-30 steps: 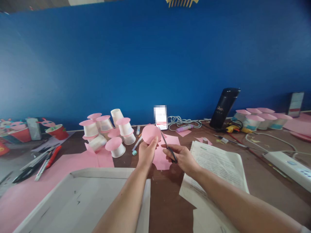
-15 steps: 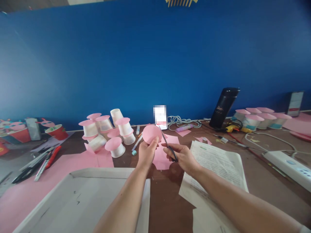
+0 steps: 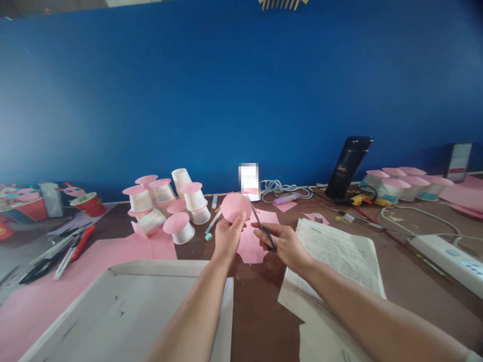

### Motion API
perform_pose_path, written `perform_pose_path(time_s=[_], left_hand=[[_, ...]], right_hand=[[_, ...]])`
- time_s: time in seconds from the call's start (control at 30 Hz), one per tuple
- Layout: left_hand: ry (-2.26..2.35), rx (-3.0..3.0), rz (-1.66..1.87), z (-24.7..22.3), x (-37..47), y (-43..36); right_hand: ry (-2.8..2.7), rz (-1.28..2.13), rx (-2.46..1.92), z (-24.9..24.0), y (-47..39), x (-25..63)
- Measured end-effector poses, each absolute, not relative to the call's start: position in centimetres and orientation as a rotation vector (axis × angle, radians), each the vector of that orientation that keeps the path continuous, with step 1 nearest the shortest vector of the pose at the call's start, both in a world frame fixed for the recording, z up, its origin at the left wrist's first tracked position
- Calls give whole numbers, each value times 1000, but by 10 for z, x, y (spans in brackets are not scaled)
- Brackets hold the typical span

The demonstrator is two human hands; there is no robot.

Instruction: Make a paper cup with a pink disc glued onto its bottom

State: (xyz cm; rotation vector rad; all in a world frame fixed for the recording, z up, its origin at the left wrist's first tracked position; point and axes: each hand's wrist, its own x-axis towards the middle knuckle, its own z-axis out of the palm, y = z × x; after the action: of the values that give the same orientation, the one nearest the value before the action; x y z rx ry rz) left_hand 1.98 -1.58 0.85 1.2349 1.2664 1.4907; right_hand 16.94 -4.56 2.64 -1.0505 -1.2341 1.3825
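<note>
My left hand (image 3: 228, 235) pinches the lower edge of a round pink paper disc (image 3: 234, 207). Fingers of my right hand (image 3: 281, 241) are wrapped round the black handles of the scissors (image 3: 268, 236), whose blades point up and left beside the disc's right edge. Below the hands, a cut pink sheet (image 3: 252, 249) lies on the brown table. White paper cups (image 3: 194, 201) topped with pink discs stand left of my left hand, some stacked, one lying on its side.
A propped phone (image 3: 249, 182) stands behind the disc. Printed papers (image 3: 339, 251) lie under my right forearm, a white box lid (image 3: 151, 301) under the left. A black bottle (image 3: 347, 168), cables and a power strip (image 3: 451, 256) are at right; box cutters (image 3: 71, 254) at left.
</note>
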Motion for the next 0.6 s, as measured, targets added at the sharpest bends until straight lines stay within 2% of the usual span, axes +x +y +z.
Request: perform_pose_path(time_s=[0.6], left_hand=[[1284,1253,1478,2,18,-13]], right_hand=[[-1236,1358,-1067,27,-46,168]])
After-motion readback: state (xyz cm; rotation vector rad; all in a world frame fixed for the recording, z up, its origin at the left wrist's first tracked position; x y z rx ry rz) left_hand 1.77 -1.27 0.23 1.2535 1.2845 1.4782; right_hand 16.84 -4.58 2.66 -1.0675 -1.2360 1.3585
